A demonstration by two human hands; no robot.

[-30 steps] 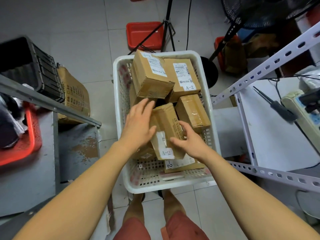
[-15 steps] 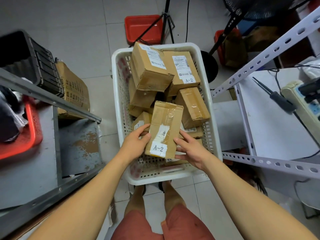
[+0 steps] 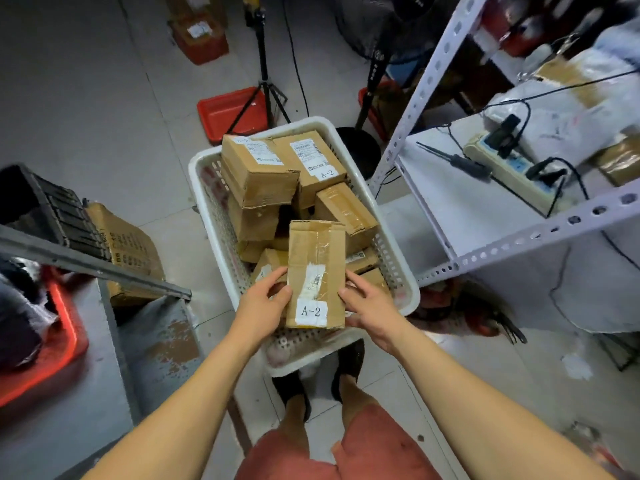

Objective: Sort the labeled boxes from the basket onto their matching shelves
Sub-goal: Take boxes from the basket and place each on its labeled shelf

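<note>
Above basket (image 3: 408, 292), A-2 box (image 3: 317, 271) lengthwise, label nearest

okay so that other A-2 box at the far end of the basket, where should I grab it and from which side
Probably by its two long side edges, coming down from above. The far A-2 box lies label up on top of the pile in the basket, with neighbouring boxes crowding its lower sides.

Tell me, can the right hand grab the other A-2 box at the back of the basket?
Probably not right now. The right hand and left hand both hold the A-2 box. The far A-2 box lies uncovered on top in the basket, so nothing else blocks it.
</note>
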